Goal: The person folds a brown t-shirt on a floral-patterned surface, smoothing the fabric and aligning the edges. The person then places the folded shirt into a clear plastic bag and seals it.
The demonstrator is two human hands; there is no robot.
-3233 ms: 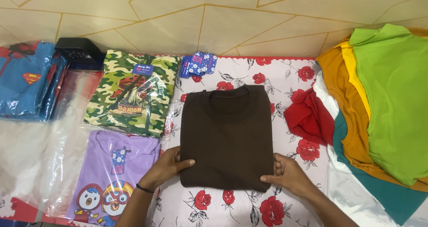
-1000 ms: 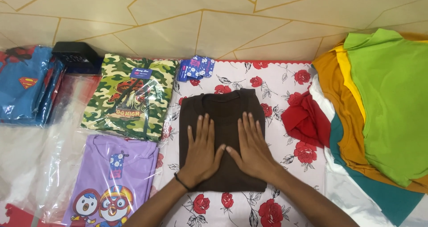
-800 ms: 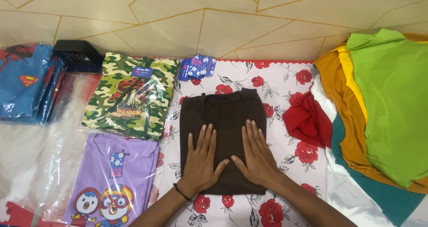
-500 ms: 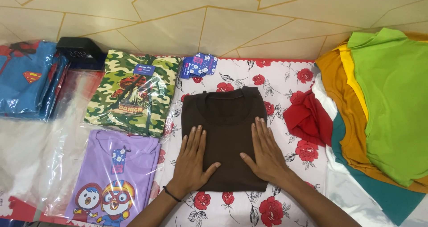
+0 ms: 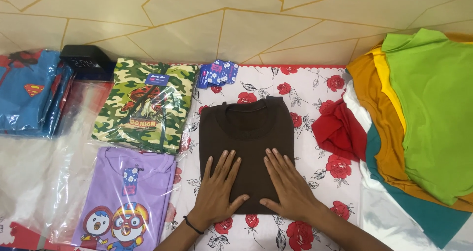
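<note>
A folded brown shirt (image 5: 246, 142) lies in the middle of the worktop, on a white cloth printed with red roses (image 5: 315, 98), its round neckline toward the far edge. Both hands lie flat on its near half — the left hand (image 5: 219, 194) on the left part, the right hand (image 5: 288, 187) on the right part, fingers spread wide and pointing to the far edge, thumbs turned inward toward each other with a strip of brown fabric between them. Neither hand grips anything; the palms simply press on the cloth. A dark band (image 5: 193, 225) circles the left wrist.

Just left of the shirt, two bagged garments lie in clear plastic: a camouflage-print shirt (image 5: 145, 105) toward the far edge and a lilac shirt with cartoon penguins (image 5: 125, 197) toward the near edge. Further left, by the left edge, is a bagged blue shirt (image 5: 29, 96), and beside it at the far edge a small black box (image 5: 86, 61). A bundle of blue-and-white paper tags (image 5: 218, 73) rests just beyond the brown shirt's far-left corner.

To the right, a crumpled red garment (image 5: 340, 130) lies near the shirt but apart from it — and along the right edge a stack of shirts overlaps, lime green (image 5: 433, 103) on top of mustard, yellow, teal and white layers.
</note>
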